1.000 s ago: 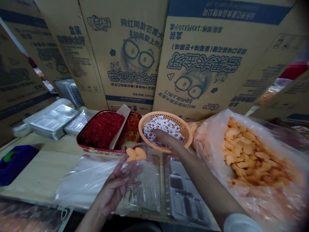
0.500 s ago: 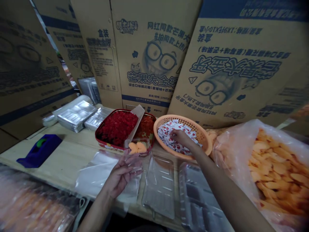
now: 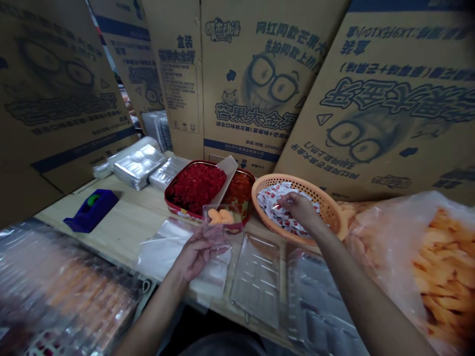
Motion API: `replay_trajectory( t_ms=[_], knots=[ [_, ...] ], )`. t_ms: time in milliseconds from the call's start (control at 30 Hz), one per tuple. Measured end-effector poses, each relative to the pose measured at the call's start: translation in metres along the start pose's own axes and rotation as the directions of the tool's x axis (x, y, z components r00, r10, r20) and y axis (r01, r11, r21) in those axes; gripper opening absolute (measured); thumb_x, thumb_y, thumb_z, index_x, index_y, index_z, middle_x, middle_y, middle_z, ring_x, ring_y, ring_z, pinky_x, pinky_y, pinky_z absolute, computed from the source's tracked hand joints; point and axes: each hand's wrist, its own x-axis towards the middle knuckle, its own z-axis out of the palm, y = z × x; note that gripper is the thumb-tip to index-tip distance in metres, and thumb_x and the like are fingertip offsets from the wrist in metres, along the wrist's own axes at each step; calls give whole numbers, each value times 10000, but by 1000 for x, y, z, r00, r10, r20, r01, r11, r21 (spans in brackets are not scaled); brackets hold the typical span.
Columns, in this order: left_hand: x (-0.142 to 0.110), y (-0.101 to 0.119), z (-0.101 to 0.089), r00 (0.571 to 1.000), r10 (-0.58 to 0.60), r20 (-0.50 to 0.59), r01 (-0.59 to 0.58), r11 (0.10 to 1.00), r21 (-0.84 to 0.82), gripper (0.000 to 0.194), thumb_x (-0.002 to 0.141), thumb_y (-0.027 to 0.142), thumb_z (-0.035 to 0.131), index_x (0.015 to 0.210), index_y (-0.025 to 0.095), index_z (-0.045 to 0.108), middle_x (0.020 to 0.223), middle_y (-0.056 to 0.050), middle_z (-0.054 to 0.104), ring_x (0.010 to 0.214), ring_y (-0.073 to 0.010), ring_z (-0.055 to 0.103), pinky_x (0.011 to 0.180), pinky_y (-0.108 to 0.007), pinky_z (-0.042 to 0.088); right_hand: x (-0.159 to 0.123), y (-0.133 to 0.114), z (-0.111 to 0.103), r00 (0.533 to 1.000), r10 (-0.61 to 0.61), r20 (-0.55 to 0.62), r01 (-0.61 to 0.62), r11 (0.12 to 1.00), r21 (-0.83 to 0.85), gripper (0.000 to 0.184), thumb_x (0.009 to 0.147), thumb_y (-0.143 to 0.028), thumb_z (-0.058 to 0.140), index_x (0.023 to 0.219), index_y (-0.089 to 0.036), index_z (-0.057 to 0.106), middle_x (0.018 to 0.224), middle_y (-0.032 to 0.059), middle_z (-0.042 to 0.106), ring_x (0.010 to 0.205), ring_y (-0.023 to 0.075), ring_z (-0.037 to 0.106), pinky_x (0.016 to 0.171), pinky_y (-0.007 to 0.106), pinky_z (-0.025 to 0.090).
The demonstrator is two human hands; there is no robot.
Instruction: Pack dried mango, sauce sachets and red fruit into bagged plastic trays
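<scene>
Cardboard cartons [image 3: 260,84] printed with a bespectacled cartoon face stand behind the wooden bench [image 3: 122,232]; on it lie a blue tape dispenser [image 3: 91,210], stacked foil trays [image 3: 139,165] and, far centre, a red tin [image 3: 185,215] of red pieces; a clear bag of orange sweets [image 3: 441,257] sits right. The left hand [image 3: 200,254] is raised just near the tin, its fingers [image 3: 218,247] curled around a small clear plastic tray [image 3: 232,212] carrying two orange gummy sweets [image 3: 218,216]; the right hand [image 3: 300,210] reaches into an orange plastic basket [image 3: 297,185], its fingers [image 3: 284,200] among red-and-white sachets [image 3: 267,198], whether pinching one cannot be told; the tray looks light and flimsy, best held by its rim; the sachets look soft and slippery, best pinched by an edge.
</scene>
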Motion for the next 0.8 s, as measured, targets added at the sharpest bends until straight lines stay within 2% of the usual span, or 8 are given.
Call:
replay_trajectory(
  t_ms=[67, 133, 233, 333, 400, 467, 600, 800],
  knots=[
    [0, 1, 1, 1000, 10, 18, -10, 1000, -4, 700, 696, 5, 542, 1307, 300, 367, 1217, -72, 567, 1091, -270, 552, 953, -525, 376, -16, -21, 12, 992, 13, 123, -32, 987, 157, 159, 660, -352, 562, 664, -199, 516, 492, -41, 512, 386, 84, 410, 384, 207, 319],
    [-2, 3, 3, 999, 14, 43, -14, 1000, -3, 718, 683, -2, 547, 1303, 312, 367, 1260, -72, 534, 1114, -268, 535, 958, -527, 369, -34, -41, 30, 961, 2, 277, -78, 961, 266, 165, 654, -355, 582, 677, -200, 530, 525, -38, 541, 400, 80, 424, 397, 205, 341],
    [-4, 3, 7, 997, 10, 79, -11, 1000, 3, 776, 642, -28, 561, 1299, 336, 364, 1315, -59, 485, 1119, -266, 529, 967, -528, 357, -55, -62, 65, 908, -22, 419, -92, 964, 249, 134, 671, -324, 581, 662, -198, 536, 527, -43, 538, 416, 79, 438, 413, 199, 355],
    [-7, 4, 8, 995, 12, 96, -13, 1000, 10, 801, 616, -34, 573, 1294, 343, 373, 1312, -47, 485, 1064, -259, 569, 970, -515, 355, -65, -70, 93, 894, -64, 443, 9, 992, 124, 94, 701, -280, 560, 665, -196, 541, 543, -39, 542, 442, 84, 459, 426, 195, 349],
    [-8, 4, 8, 996, 16, 90, -18, 1000, 13, 804, 610, -37, 580, 1289, 345, 381, 1294, -41, 500, 1018, -249, 597, 970, -509, 356, -66, -71, 101, 881, -121, 458, 109, 993, 54, 82, 708, -268, 558, 675, -193, 552, 583, -30, 563, 479, 91, 479, 450, 198, 346],
    [-10, 6, 7, 997, 25, 78, -25, 1000, 7, 801, 610, -38, 581, 1286, 345, 387, 1279, -36, 512, 981, -240, 615, 965, -509, 360, -64, -71, 101, 868, -181, 462, 191, 981, 24, 110, 726, -289, 544, 683, -188, 555, 620, -22, 572, 519, 99, 488, 479, 204, 345],
    [-15, 10, 3, 997, 29, 68, -29, 1000, -10, 812, 616, -31, 582, 1308, 329, 355, 1240, -54, 543, 1006, -247, 602, 958, -500, 372, -61, -69, 93, 875, -273, 401, 284, 958, 34, 97, 758, -262, 482, 722, -188, 534, 662, -20, 559, 601, 112, 492, 541, 211, 354],
    [-20, 16, -3, 998, 32, 55, -33, 999, 7, 816, 641, -31, 576, 1325, 329, 314, 1251, -51, 535, 1009, -261, 603, 963, -493, 373, -67, -67, 100, 898, -267, 349, 289, 957, -9, 101, 712, -213, 532, 810, -205, 510, 729, -30, 563, 652, 122, 504, 565, 212, 361]
  ],
)
